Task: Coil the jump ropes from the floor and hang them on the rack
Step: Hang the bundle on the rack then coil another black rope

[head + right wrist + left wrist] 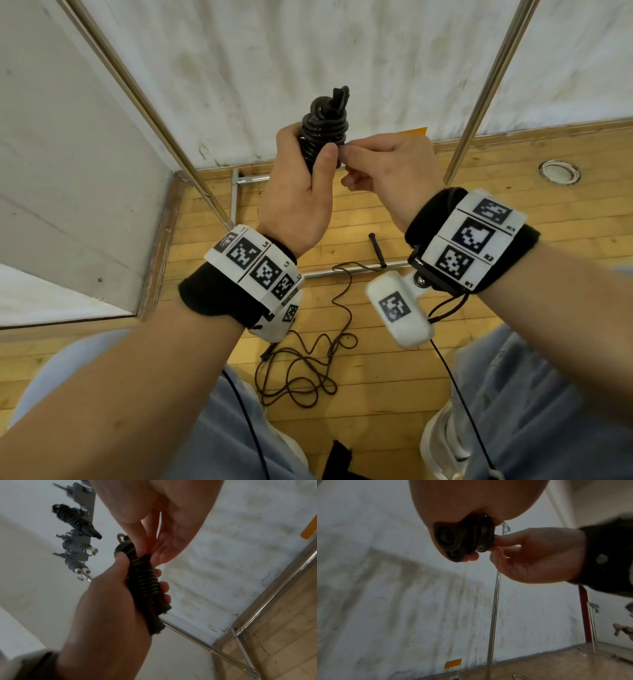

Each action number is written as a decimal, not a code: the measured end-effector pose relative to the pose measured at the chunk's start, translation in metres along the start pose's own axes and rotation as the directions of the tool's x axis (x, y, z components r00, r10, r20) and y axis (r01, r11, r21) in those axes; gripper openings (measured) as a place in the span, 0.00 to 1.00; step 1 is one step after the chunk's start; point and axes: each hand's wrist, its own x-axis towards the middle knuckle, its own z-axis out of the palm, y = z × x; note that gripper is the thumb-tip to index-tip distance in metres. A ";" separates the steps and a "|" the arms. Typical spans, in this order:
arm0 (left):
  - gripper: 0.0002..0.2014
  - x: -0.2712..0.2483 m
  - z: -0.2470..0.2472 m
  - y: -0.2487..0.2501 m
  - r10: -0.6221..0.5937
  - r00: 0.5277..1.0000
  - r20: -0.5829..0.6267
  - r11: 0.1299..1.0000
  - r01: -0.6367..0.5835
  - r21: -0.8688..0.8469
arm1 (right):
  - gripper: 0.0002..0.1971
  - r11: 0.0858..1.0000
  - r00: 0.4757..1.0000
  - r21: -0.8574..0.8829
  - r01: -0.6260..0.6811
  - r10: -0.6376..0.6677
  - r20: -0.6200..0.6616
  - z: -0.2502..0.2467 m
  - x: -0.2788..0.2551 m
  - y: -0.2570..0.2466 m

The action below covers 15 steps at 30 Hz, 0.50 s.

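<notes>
A black jump rope, coiled tight round its handles [323, 128], stands upright in my left hand [308, 154], which grips its lower half. My right hand [346, 149] pinches the cord at the coil's right side with thumb and forefinger. From the right wrist, the coil [145, 582] sits in the left fist [109, 601] with my right fingertips [142, 551] on its upper end. The left wrist view looks at the coil end-on [464, 538]. A second rope [318, 359] lies loose on the wooden floor, one handle [376, 250] by the rack's base. The rack's hook bar [82, 513] carries three coiled ropes.
The rack's two metal poles [147, 113] [493, 85] rise either side of my hands before a stained white wall. Its base bars [356, 270] lie on the floor. A wall corner closes the left side. A round floor socket [559, 171] is at the right.
</notes>
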 end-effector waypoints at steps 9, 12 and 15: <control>0.18 0.001 0.009 0.006 -0.056 0.998 -0.033 0.998 0.055 -0.034 | 0.12 0.996 0.994 0.007 -0.085 0.086 -0.066 -0.005 0.013 -0.001; 0.13 0.000 0.006 0.008 -0.101 0.995 -0.010 0.990 0.099 -0.100 | 0.11 0.977 0.982 0.101 -0.186 0.189 -0.018 -0.012 0.021 -0.004; 0.11 -0.002 0.004 0.009 -0.164 0.986 0.023 0.964 0.166 -0.207 | 0.08 0.974 0.975 0.043 -0.220 0.218 0.052 -0.011 0.021 -0.001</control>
